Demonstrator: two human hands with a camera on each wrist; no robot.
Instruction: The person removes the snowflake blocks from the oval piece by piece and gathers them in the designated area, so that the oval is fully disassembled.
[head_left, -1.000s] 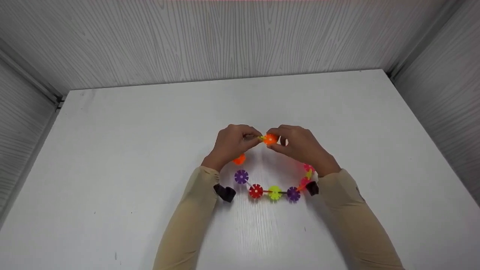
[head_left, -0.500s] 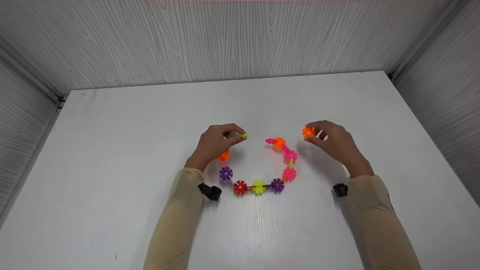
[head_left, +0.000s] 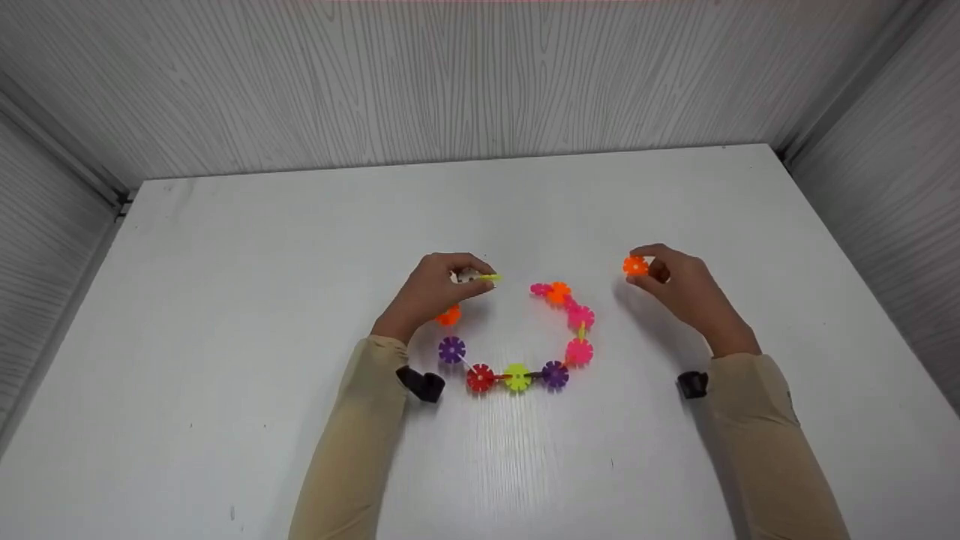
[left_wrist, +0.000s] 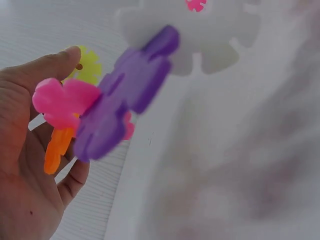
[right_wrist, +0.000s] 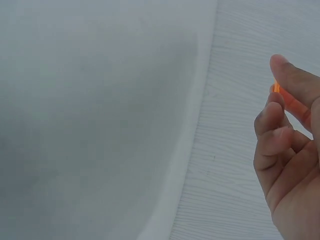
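Note:
My left hand [head_left: 431,292] pinches a yellow-green notched disc [head_left: 491,277] between thumb and fingers. In the left wrist view this disc [left_wrist: 90,67] sits at the thumb tip, with pink [left_wrist: 62,102], orange [left_wrist: 57,150] and purple discs [left_wrist: 127,92] of the chain in front of the palm. Off to the right, my right hand [head_left: 682,289] pinches a single orange notched disc [head_left: 635,266], apart from the chain. The right wrist view shows that orange disc [right_wrist: 296,106] edge-on, partly hidden by the thumb.
A curved chain of interlocked discs lies between the hands: a purple disc [head_left: 451,349], a red disc [head_left: 480,377], another yellow-green one [head_left: 517,377] and several more. A pink disc [head_left: 540,289] ends its right side. Panels [head_left: 480,82] wall the white table's [head_left: 300,247] back and sides.
The hands have moved apart. The orange disc has come away from the yellow-green disc and moved right with my right hand. The chain and left hand have shifted left.

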